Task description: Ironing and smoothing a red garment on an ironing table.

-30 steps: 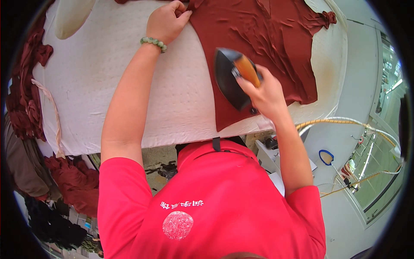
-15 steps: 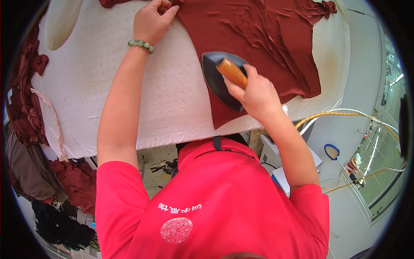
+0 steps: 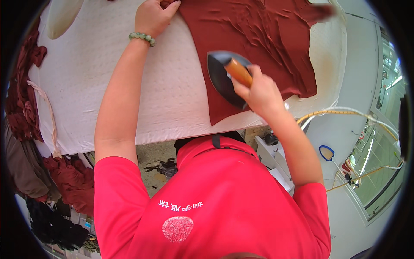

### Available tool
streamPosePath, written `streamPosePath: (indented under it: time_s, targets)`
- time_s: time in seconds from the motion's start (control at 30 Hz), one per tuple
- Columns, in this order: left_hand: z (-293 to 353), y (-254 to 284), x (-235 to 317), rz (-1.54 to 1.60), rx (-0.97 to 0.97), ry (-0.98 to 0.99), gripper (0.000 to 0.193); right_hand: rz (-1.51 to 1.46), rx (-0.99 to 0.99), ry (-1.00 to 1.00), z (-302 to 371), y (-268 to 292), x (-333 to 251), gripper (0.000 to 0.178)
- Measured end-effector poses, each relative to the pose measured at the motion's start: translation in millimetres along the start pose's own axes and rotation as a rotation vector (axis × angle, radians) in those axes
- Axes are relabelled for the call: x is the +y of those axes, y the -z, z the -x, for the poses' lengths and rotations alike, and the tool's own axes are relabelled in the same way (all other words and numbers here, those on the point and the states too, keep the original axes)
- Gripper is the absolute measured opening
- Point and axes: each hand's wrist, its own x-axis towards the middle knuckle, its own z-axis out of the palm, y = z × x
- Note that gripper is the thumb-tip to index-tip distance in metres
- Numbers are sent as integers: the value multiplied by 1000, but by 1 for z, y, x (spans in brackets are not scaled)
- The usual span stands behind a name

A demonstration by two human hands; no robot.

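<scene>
A dark red garment (image 3: 254,39) lies across the white padded table, smooth near its left edge and wrinkled toward the middle and right. My right hand (image 3: 261,93) is wrapped round the orange-brown handle of an iron (image 3: 219,80), which rests on the garment's lower left part, its pointed end facing away from me. At the top of the view, my left hand (image 3: 154,18) is closed on the garment's left edge, thumb stretched along it; its fingertips are partly cut off. A green bead bracelet (image 3: 142,38) circles my left wrist.
A white padded form (image 3: 64,19) lies at the table's far left. Dark red cloth (image 3: 21,103) hangs over the left side, with more cloth (image 3: 71,179) below. Yellow and white cords (image 3: 340,111) loop at the right. A white box-like unit (image 3: 276,159) stands under the near edge.
The iron has slid slightly right, so a strip of garment now shows left of it. My left hand keeps its hold. The garment's bunched far-right end is now blurred by motion.
</scene>
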Motion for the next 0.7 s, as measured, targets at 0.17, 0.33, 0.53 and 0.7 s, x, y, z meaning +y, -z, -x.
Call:
streamPosePath:
  time_s: [0.17,0.33,0.53,0.7]
  targets:
    - [0,-3,-1,-24,-8,-14,28,53,-6,5,30,-14,17,52]
    - [-2,-5,5,-121,-30,35,28,65,32,83,26,-14,21,54]
    - [92,-19,8,-27,215,156,37,152,-85,246,20,-3,21,54]
    - [298,-69,80,150,292,471,28,185,-166,417,-13,6,16,51]
